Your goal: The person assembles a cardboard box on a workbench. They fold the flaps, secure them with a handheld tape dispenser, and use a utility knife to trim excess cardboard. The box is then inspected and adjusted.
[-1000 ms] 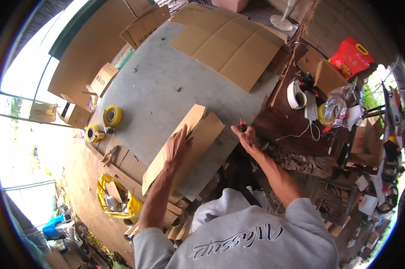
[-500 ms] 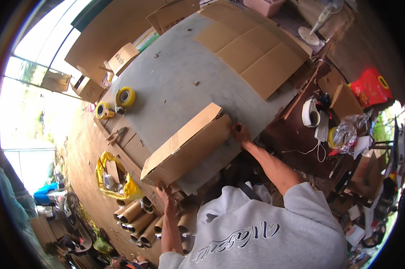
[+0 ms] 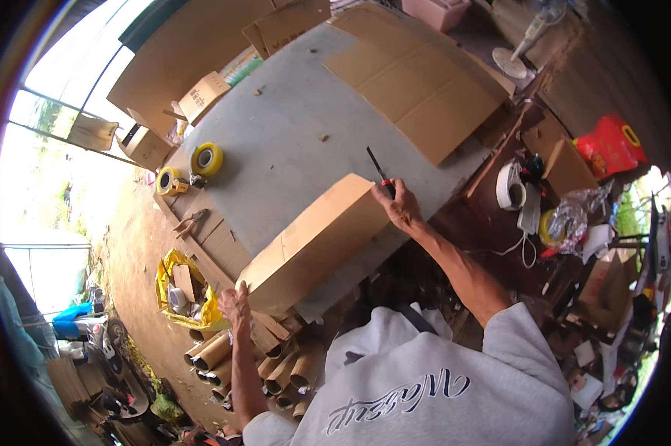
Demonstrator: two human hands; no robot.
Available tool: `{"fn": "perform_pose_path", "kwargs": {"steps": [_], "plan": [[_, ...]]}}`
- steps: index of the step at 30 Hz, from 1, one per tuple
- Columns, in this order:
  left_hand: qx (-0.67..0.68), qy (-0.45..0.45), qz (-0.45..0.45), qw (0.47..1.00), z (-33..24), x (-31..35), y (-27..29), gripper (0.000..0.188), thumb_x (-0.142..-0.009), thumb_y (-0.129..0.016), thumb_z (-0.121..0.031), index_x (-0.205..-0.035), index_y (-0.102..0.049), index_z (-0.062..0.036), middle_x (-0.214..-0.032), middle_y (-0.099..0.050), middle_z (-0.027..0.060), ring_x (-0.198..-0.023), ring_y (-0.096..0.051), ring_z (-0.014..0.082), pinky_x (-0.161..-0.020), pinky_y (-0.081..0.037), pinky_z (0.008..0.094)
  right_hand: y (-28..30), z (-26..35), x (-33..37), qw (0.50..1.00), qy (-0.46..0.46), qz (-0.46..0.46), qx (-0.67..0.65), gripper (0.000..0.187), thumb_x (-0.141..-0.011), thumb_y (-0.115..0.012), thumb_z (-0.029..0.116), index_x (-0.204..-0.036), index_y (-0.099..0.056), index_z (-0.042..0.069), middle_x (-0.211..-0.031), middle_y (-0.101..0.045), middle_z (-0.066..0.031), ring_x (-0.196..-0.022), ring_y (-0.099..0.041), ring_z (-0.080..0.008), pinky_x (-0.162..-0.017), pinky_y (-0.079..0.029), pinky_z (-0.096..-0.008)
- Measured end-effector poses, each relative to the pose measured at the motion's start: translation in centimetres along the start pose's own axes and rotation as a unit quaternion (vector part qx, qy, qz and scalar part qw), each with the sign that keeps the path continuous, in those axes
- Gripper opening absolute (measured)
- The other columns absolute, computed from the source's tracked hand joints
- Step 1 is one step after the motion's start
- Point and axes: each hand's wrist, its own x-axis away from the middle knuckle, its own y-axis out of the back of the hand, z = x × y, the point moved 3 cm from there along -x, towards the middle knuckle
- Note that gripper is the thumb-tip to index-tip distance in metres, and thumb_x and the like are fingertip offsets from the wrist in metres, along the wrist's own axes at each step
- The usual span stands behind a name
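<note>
Brown cardboard makes up the long box (image 3: 313, 245) I have below me, set slantwise along the near side of the grey desk (image 3: 276, 126), one end toward my lower left and the other toward my upper right. Its narrow upper side catches the light, while the broad face turned toward me is darker.

On my feed the left hand (image 3: 235, 303) is at the box's lower-left end, fingers against the edge; I cannot tell how firmly they grip. The right hand (image 3: 400, 204) is wrapped around the red-and-black handle of a slim tool (image 3: 386, 182), just beside the upper-right end of the box. Its thin dark blade points away over the desk. Whether this hand also touches the cardboard I can't make out.

Farther back on the desk I see a creased cardboard sheet (image 3: 417, 74) lying flat. At the left edge sit two yellow tape rolls (image 3: 215, 159), near each other, and closer to me a pair of pliers (image 3: 192, 221) rests on cardboard strips. Below that edge, a yellow bag (image 3: 166, 286) stands open with scraps inside, and cardboard tubes (image 3: 215, 351) are piled near the left forearm. Off to the right there's a red bag (image 3: 607, 145).
</note>
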Motion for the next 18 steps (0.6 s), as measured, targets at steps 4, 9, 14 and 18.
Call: {"fn": "perform_pose_path", "kwargs": {"steps": [4, 9, 14, 18], "plan": [[-0.093, -0.248, -0.042, 0.963, -5.6, 3.2, -0.6, 0.056, -0.093, -0.071, -0.04, -0.131, -0.063, 0.0008, -0.139, -0.058, 0.025, -0.13, -0.053, 0.0385, -0.11, -0.042, 0.044, 0.0, -1.4, 4.0, 0.993, 0.066, 0.004, 0.096, 0.037, -0.102, -0.056, 0.041, -0.108, -0.062, 0.006, -0.096, -0.073, -0.0211, -0.092, -0.069, -0.0437, -0.078, -0.054, -0.0506], [0.0, -0.416, 0.12, 0.901, -16.5, 6.2, -3.6, 0.046, -0.094, -0.068, -0.029, -0.132, -0.064, -0.0042, -0.137, -0.062, 0.019, -0.126, -0.059, 0.0356, -0.105, -0.047, 0.0454, -1.9, 0.1, 6.3, 0.971, 0.113, 0.065, 0.203, 0.032, -0.102, -0.058, 0.038, -0.104, -0.062, 0.007, -0.089, -0.074, -0.0194, -0.083, -0.071, -0.0424, -0.073, -0.056, -0.0506], [0.017, -0.445, 0.084, 0.891, -18.3, 5.9, -5.4, 0.043, -0.09, -0.072, -0.024, -0.128, -0.066, -0.0052, -0.126, -0.068, 0.017, -0.115, -0.065, 0.0355, -0.096, -0.052, 0.0461, -2.9, 0.3, 5.4, 0.966, 0.104, 0.053, 0.232, 0.033, -0.102, -0.059, 0.036, -0.101, -0.061, 0.003, -0.086, -0.072, -0.0217, -0.083, -0.071, -0.0418, -0.072, -0.057, -0.0502], [0.015, -0.455, 0.095, 0.885, -17.9, 5.5, -5.7, 0.043, -0.089, -0.073, -0.024, -0.128, -0.066, -0.0065, -0.126, -0.068, 0.0166, -0.114, -0.065, 0.0359, -0.094, -0.052, 0.0463, -3.1, -0.7, 5.1, 0.968, 0.127, 0.028, 0.215, 0.034, -0.102, -0.059, 0.037, -0.098, -0.06, 0.003, -0.083, -0.072, -0.0228, -0.081, -0.071, -0.0424, -0.068, -0.057, -0.0504]]}}
